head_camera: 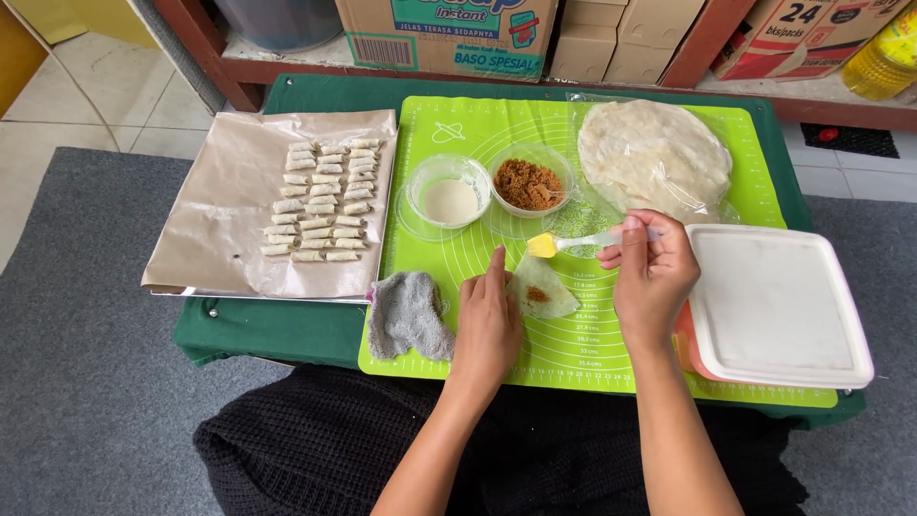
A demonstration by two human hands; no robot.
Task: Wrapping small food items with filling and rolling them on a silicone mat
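The left hand [487, 320] lies flat, fingers extended and together, its fingertips pressing the left edge of a small triangular pastry wrapper [541, 290] on the green silicone mat [669, 363]. It grips nothing. A dab of brown filling sits at the centre of the wrapper. The right hand [654, 272] is curled closed around the handle of a small pastry brush [573, 243]; the brush's yellow bristle head hovers just above the wrapper's upper corner.

Behind the wrapper stand two clear round bowls, touching: one with pale paste [449, 201], one with brown shredded filling [528, 184]. To their right lies a stack of round wrapper sheets [652, 153] in clear plastic. A white-lidded container [776, 306] sits at the mat's right edge, beside the right wrist. A grey cloth [409, 313] lies just left of the left hand. Further left, a paper-lined tray [220, 220] bears rows of small finished rolls [323, 201].
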